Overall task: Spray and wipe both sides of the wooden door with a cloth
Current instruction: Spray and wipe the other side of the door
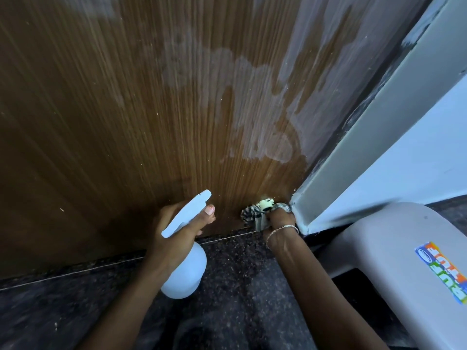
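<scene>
Partly hidden cloth, right hand gripping

The only lettering is on a colourful sticker stuck to the top of the grey plastic stool at the right. Chunky white block letters run sideways along the sticker over bands of orange, green and blue. They seem to begin "BU", but the rest is too skewed and blurred to read. At the sticker's upper end is a small blue oval logo, and its script is too small to make out.
</scene>
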`<state>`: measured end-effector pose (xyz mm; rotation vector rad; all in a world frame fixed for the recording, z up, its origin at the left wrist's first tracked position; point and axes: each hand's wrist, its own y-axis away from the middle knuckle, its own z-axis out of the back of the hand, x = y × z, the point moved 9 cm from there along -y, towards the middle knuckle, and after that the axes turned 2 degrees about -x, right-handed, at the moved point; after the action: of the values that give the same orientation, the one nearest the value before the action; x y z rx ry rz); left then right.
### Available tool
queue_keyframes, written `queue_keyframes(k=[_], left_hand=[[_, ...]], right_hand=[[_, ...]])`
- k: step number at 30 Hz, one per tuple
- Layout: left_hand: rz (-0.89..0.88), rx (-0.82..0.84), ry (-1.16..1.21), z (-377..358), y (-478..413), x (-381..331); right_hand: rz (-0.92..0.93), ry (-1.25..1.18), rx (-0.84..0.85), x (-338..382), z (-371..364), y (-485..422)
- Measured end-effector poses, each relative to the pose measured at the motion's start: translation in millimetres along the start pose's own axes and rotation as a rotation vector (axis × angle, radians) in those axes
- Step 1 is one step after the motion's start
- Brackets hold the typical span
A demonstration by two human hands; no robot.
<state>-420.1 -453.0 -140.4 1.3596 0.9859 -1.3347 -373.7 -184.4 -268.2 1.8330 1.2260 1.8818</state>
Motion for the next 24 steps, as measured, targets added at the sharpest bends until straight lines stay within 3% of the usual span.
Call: queue_keyframes(k=[2,6,8,10,13,15,20,24], left_hand=[[-0.012,0.009,0.002,-1,0,-2],[-0.014,0.008,0.002,-1,4,-6],[-0.019,-0.002,0.006,-1,7,-8],[-0.028,-0.026,0.007,0,8,-8],[-0.046,-0.045,-0.005,0,10,-14],[-0.049,-0.059,-0.007,0,11,-17],[-0.040,-0.063,-0.038,1,8,-18],[-0.046,-0.046,-0.050,4,4,-20]], right_hand=[[-0.090,-0.106,0.068,-13,-15,16],[-0.027,-0.199,0.109,-12,-19,32],[0.073,-0.218,0.164,12,-16,53],[0.300,-0.168,0.141,51,-4,75],[0.713,0.303,0.036,94,2,110],[0.824,0.615,-0.056,86,1,110],[0.697,0.981,-0.139,38,-28,72],[0.539,0.874,-0.191,29,-28,51]])
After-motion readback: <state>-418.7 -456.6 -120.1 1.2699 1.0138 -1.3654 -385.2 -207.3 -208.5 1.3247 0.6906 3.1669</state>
